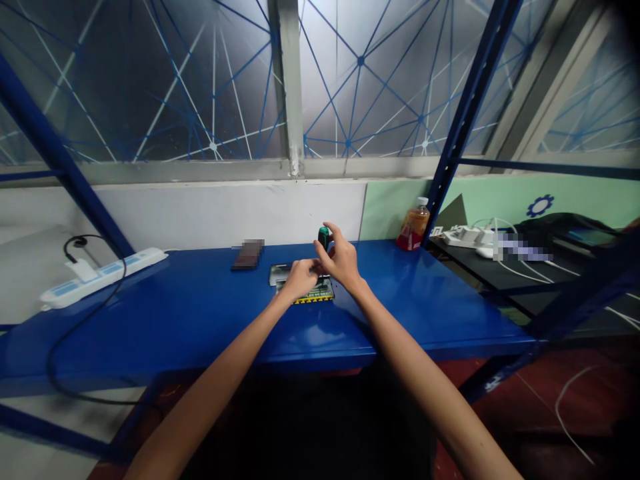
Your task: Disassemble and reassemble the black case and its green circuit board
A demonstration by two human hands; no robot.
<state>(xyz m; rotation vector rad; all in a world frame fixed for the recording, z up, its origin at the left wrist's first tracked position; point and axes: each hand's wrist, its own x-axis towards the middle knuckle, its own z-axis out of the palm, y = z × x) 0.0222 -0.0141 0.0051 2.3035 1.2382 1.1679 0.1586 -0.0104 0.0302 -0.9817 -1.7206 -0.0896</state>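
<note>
- While the right hand has its thumb and forefinger closed around the upright screwdriver, its other fingers are partly hidden.
- The left hand is curled just beside and below it, fingertips close together near the right hand; whether that grip holds anything, I cannot tell.
- The screwdriver, green on top and dark below, stands over the case; its lower end is hard to make out.
- The case lies under both hands on the blue counter, its yellow-and-black edge facing the person.
- Behind and to the left of the case lies a dark slab, partly blurred.
- A bottle stands at the back right, beside a blue post.
- At the far left sits a white power strip with a black cable.
</note>
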